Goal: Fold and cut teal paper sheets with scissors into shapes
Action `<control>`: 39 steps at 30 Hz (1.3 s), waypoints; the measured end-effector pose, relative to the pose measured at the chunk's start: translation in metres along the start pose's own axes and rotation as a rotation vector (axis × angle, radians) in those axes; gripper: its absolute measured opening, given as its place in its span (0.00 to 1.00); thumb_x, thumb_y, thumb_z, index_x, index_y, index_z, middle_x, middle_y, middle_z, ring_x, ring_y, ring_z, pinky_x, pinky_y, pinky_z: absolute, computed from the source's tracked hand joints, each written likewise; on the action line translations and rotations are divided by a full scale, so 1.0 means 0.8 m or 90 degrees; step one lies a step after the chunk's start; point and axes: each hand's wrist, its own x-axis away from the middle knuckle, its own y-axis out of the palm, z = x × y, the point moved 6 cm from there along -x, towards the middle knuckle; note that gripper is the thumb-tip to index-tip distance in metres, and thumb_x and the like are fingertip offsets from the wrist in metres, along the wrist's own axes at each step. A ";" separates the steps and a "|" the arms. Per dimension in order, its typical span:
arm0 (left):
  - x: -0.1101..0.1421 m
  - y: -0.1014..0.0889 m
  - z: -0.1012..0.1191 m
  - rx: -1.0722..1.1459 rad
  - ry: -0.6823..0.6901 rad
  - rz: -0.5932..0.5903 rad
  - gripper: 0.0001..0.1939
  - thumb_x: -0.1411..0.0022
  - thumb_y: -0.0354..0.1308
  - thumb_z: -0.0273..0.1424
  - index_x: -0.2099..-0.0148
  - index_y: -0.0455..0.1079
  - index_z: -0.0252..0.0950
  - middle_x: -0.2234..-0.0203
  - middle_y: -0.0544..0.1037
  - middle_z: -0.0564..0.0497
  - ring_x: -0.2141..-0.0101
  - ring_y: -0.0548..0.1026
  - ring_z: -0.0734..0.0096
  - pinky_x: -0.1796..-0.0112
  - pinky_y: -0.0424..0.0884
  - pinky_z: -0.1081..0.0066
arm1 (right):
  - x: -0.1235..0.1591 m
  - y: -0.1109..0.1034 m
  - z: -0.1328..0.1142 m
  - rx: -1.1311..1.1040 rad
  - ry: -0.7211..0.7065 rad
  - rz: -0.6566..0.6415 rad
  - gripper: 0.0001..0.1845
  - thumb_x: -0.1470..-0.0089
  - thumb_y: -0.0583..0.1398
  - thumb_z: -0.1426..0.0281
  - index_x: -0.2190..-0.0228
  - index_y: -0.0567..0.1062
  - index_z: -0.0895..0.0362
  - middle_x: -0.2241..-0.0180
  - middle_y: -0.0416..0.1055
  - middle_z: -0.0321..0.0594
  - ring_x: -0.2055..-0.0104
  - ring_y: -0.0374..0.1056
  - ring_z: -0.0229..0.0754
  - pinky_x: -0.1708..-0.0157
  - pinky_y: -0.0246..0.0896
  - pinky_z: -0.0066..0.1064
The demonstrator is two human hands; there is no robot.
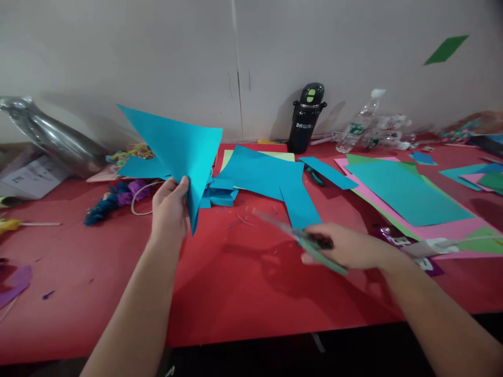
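My left hand (170,204) pinches a folded sheet of blue paper (178,149) near its lower point, holding it up above the table. My right hand (341,245) is closed round the green handles of a pair of scissors (320,255). The blades point left toward the raised paper and are blurred, apart from it. Behind the hands lie a large blue paper piece (259,173), a blue strip (301,207) and some folded blue paper (220,195).
The table (220,293) has a red cover. A black bottle (302,125), a plastic water bottle (359,123) and a metal kettle-like vessel (58,139) stand along the wall. Coloured paper sheets (408,193) lie at right; blue and purple crepe pieces (113,201) lie at left.
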 end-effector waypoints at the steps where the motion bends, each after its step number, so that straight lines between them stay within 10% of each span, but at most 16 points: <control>1: 0.000 -0.001 0.002 -0.004 -0.008 0.010 0.09 0.44 0.68 0.29 0.71 0.70 0.37 0.83 0.69 0.57 0.81 0.72 0.73 0.72 0.76 0.73 | 0.007 0.013 -0.002 0.051 0.015 -0.091 0.15 0.53 0.69 0.58 0.72 0.74 0.55 0.74 0.72 0.34 0.72 0.65 0.39 0.74 0.56 0.29; 3: 0.001 -0.001 0.002 -0.008 -0.024 0.015 0.10 0.43 0.67 0.29 0.72 0.68 0.37 0.84 0.68 0.58 0.84 0.69 0.75 0.75 0.76 0.74 | 0.018 0.034 -0.007 0.103 0.031 -0.212 0.10 0.51 0.67 0.61 0.73 0.76 0.54 0.74 0.75 0.35 0.73 0.67 0.39 0.76 0.54 0.28; 6: 0.003 0.004 0.000 0.000 -0.034 0.002 0.09 0.42 0.65 0.26 0.71 0.69 0.36 0.83 0.70 0.57 0.86 0.66 0.79 0.76 0.76 0.76 | 0.012 0.040 -0.013 0.127 0.035 -0.163 0.07 0.51 0.65 0.63 0.73 0.76 0.53 0.76 0.76 0.35 0.76 0.66 0.38 0.79 0.49 0.29; 13: 0.005 0.008 0.000 -0.007 -0.050 -0.011 0.06 0.41 0.63 0.25 0.70 0.70 0.37 0.82 0.72 0.56 0.85 0.68 0.78 0.78 0.75 0.78 | -0.013 -0.023 0.006 0.389 0.149 0.325 0.19 0.44 0.58 0.50 0.75 0.72 0.52 0.76 0.74 0.42 0.76 0.66 0.46 0.80 0.43 0.32; 20: 0.007 0.008 0.007 -0.018 -0.053 -0.004 0.06 0.40 0.61 0.24 0.70 0.70 0.37 0.86 0.69 0.58 0.86 0.68 0.78 0.78 0.76 0.79 | -0.004 0.027 -0.021 0.249 -0.024 0.024 0.05 0.50 0.64 0.63 0.68 0.79 0.47 0.71 0.77 0.36 0.74 0.68 0.42 0.80 0.49 0.30; 29: 0.002 0.005 0.006 0.035 -0.040 -0.020 0.06 0.44 0.65 0.24 0.70 0.71 0.37 0.84 0.72 0.57 0.84 0.69 0.76 0.74 0.79 0.75 | -0.022 -0.040 0.025 0.423 0.145 0.417 0.19 0.45 0.59 0.52 0.61 0.77 0.51 0.63 0.79 0.47 0.67 0.73 0.53 0.78 0.45 0.33; 35: 0.002 0.008 -0.002 0.009 -0.035 -0.060 0.02 0.43 0.64 0.25 0.67 0.75 0.36 0.75 0.79 0.52 0.72 0.78 0.71 0.66 0.79 0.73 | -0.010 -0.058 0.027 0.346 0.086 0.438 0.20 0.45 0.59 0.51 0.58 0.78 0.50 0.58 0.79 0.44 0.62 0.74 0.54 0.72 0.57 0.36; 39: 0.003 0.010 -0.012 -0.040 -0.040 -0.096 0.07 0.44 0.65 0.29 0.61 0.76 0.37 0.67 0.82 0.48 0.64 0.80 0.65 0.63 0.78 0.71 | -0.010 -0.035 0.005 0.250 -0.019 0.303 0.15 0.45 0.61 0.54 0.60 0.79 0.48 0.62 0.80 0.39 0.64 0.74 0.48 0.69 0.62 0.35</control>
